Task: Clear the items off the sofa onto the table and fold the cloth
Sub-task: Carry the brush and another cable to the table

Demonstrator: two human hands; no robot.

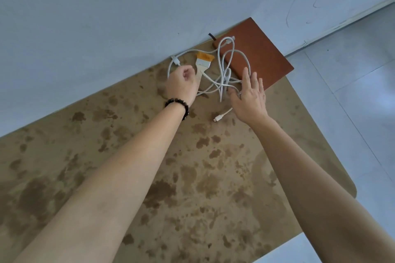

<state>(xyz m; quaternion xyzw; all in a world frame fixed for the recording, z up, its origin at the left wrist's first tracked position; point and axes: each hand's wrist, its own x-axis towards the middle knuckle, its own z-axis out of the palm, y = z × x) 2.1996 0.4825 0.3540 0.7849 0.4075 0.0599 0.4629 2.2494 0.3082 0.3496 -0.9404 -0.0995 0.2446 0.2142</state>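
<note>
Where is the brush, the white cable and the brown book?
brush [203, 62]: head view, on its metal band below the bristles.
cable [224, 66]: head view, on the tangled loops.
book [258, 53]: head view, middle of its brown cover.

Under both hands lies a tan counter [192, 177] mottled with dark brown blotches. Between the hands loops a white cable [224, 66]. Just beyond the left hand [181, 85], with a dark beaded bracelet [178, 105], is a brush [203, 63] with orange bristles. Past the right hand [249, 98] sits a plain reddish-brown notebook [263, 53].
</note>
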